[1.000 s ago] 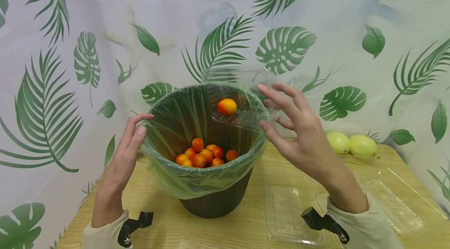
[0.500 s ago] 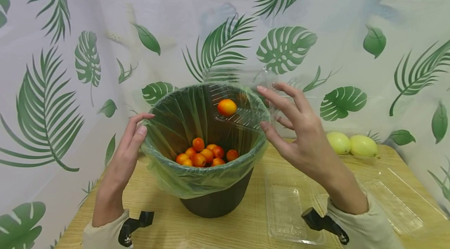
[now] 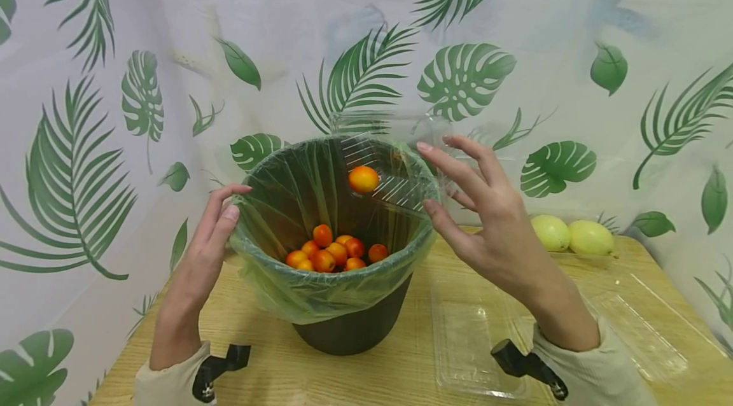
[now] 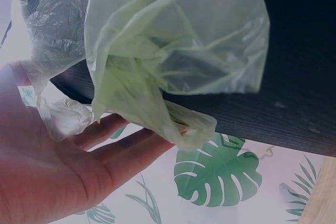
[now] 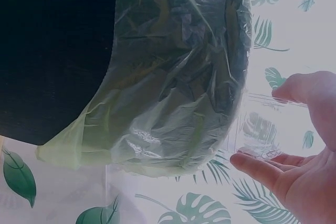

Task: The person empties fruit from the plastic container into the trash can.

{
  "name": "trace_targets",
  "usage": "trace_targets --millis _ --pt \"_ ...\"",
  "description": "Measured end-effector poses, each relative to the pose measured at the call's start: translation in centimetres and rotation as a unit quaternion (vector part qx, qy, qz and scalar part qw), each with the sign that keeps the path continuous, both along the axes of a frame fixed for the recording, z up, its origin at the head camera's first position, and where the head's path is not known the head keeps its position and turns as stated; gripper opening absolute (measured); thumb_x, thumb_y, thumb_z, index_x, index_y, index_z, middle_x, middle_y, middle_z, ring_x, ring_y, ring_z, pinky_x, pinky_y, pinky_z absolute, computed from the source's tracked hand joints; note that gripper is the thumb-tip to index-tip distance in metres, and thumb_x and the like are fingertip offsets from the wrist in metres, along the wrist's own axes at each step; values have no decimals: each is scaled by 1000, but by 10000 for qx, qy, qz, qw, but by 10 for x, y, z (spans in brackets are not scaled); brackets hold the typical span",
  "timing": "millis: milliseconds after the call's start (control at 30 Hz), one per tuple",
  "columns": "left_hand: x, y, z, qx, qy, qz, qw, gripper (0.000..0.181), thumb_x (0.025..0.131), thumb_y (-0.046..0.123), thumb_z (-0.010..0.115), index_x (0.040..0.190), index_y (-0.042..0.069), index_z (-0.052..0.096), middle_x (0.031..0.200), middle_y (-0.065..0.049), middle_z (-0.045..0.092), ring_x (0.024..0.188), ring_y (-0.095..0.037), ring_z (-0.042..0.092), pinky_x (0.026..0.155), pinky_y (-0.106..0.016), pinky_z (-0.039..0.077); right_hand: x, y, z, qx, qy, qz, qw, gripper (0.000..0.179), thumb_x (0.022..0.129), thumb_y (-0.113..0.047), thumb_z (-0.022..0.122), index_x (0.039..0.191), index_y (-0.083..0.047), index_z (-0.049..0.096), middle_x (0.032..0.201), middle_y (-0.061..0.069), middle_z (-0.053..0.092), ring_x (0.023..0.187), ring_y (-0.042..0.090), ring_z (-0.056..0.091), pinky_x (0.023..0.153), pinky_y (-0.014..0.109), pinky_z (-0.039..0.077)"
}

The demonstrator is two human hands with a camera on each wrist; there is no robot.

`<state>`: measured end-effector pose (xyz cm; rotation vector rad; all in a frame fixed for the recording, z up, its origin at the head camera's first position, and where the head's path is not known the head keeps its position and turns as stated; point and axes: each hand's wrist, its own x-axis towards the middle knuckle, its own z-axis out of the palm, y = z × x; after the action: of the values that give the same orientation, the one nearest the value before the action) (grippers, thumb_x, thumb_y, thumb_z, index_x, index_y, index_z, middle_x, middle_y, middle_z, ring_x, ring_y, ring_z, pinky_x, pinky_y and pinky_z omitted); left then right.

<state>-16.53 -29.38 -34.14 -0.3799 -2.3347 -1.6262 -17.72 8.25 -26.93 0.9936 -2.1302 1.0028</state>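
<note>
A dark bin [image 3: 352, 329] stands on the table, lined with a thin green plastic bag [image 3: 321, 298] folded over its rim. Several small orange-red oval fruits [image 3: 323, 259] lie inside it. My left hand [image 3: 200, 253] holds the bin's left rim through the bag, index finger on top and thumb at the side. Over the right part of the opening, a clear plastic tray [image 3: 401, 193] tilts down to the left. My right hand [image 3: 492, 215] grips its right end between thumb and fingers. One orange fruit [image 3: 363, 179] is low on the tray's ribbed surface.
Another clear tray [image 3: 478, 342] lies right of the bin, with a further clear one [image 3: 647, 336] near the table's right edge. Two pale yellow-green fruits [image 3: 590, 237] sit at the back right. A leaf-print curtain [image 3: 378, 30] hangs behind the table [image 3: 258, 355].
The orange fruit on the tray has rolled slightly left and down, and the tray has tipped a little more. The left hand and the fruits in the bin stay where they were.
</note>
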Motion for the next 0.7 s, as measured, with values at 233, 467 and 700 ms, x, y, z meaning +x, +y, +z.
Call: trace_targets --millis 233,467,700 --pt "-1 0 0 1 22 -3 10000 43 112 38 35 150 19 41 165 0 23 153 -28 16 114 -70 14 -1 1 -1 -42 -6 15 10000 71 87 8 74 150 -18 53 157 9 38 133 33 51 85 50 57" --pt "-1 0 -1 22 33 -1 10000 43 112 37 35 150 18 41 165 0 24 153 -28 17 114 -69 15 -3 11 -4 -507 -351 254 9978 75 86 15 72 152 -12 49 156 6 39 125 27 59 85 39 58" --pt "-1 -1 -1 65 15 -6 10000 42 112 37 35 150 20 42 165 1 23 152 -28 17 114 -69 14 -3 45 -9 -2244 -1545 1467 9509 72 94 19 53 158 -7 35 155 21 35 126 27 60 90 27 55"
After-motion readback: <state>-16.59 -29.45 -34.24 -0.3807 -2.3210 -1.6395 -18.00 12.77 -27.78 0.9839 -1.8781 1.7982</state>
